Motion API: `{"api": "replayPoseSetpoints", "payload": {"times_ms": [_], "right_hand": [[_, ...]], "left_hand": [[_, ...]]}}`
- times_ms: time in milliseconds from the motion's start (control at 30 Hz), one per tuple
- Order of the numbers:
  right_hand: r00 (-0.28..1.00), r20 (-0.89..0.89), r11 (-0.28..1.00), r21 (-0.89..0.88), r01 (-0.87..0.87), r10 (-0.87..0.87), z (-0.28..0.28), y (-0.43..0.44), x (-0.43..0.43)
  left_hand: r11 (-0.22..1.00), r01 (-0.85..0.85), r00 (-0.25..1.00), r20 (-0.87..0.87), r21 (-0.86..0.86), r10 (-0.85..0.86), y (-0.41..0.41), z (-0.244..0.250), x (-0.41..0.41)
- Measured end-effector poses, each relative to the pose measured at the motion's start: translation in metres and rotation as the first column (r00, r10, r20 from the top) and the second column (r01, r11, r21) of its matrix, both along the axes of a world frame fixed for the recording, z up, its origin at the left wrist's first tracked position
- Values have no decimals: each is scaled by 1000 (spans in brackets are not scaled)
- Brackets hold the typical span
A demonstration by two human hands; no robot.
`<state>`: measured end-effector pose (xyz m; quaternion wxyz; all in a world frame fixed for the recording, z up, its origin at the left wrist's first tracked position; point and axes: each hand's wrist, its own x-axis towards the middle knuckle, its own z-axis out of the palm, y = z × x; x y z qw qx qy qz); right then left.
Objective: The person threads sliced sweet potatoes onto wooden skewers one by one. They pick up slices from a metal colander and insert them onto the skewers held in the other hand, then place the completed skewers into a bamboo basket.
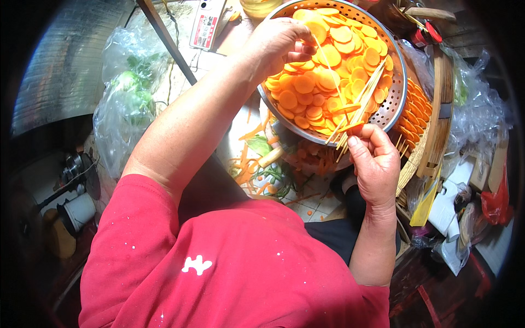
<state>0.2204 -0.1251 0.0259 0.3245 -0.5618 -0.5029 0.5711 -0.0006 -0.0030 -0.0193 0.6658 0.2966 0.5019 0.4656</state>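
Note:
A metal colander full of round carrot slices lies before me. In my right hand, at its near rim, I hold the lower part of a thin bamboo skewer. Two carrot slices sit on that skewer close to my fingertips. My left hand is over the far left of the colander, its fingers at the skewer's upper end beside a carrot slice. Whether they pinch the skewer or the slice, I cannot tell. Several loose bamboo skewers lie across the carrots and over the near rim.
Right of the colander are rows of carrot slices beside a wooden frame. Carrot peelings and a green leaf litter the tiled floor. Plastic bags with greens stand at left. Packaging and a red bag crowd the right.

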Motion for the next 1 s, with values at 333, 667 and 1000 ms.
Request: {"api": "replayPoseSetpoints", "payload": {"times_ms": [333,667,1000], "right_hand": [[1000,-28,999,-37,-4,3,1,-1,2],[983,-155,994,-43,97,-102,-3,4,-2],[983,-150,994,-45,98,-103,-4,8,-2]], "left_hand": [[996,-34,989,-144,80,45,0,-6,4],[995,74,993,-92,61,-69,-44,9,51],[985,141,980,-156,103,-124,-54,11,56]]}}
